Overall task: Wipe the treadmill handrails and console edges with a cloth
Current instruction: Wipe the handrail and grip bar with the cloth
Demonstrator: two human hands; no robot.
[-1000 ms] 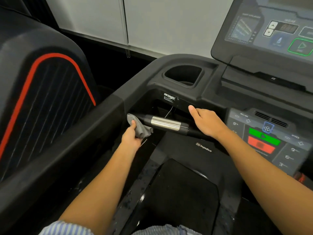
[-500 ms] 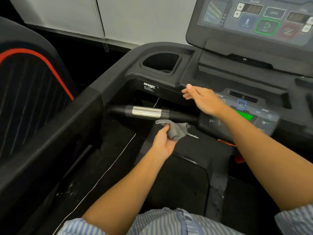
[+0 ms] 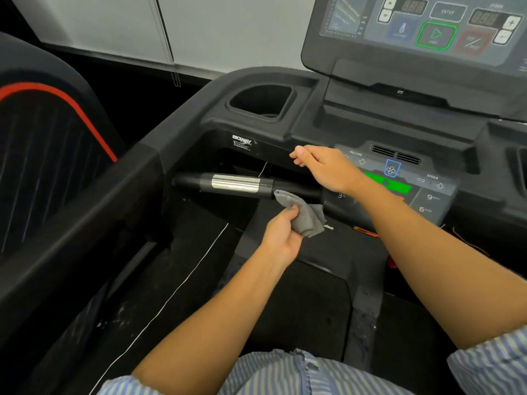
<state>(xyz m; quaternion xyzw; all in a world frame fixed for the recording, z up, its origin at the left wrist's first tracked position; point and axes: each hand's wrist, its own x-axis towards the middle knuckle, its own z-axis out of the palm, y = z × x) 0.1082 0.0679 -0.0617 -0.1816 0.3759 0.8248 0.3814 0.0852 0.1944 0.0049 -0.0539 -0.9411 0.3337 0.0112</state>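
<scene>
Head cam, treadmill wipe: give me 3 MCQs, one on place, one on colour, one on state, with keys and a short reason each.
1. Where does the cloth meet the handlebar?
A. on the silver sensor band
B. on the black part just right of the silver band
C. at the bar's far left end

2. What colour is the cloth?
A. grey
B. yellow
C. white

3. What is the right hand doing?
A. gripping the handlebar
B. holding a spray bottle
C. resting empty at the console edge

Answers
1: B, the cloth's top corner touches the black bar right of the silver sensor band.
2: A, the bunched fabric in the left hand is plain grey.
3: C, its curled fingers hold nothing and lie at the console's front edge, above the bar.
</scene>
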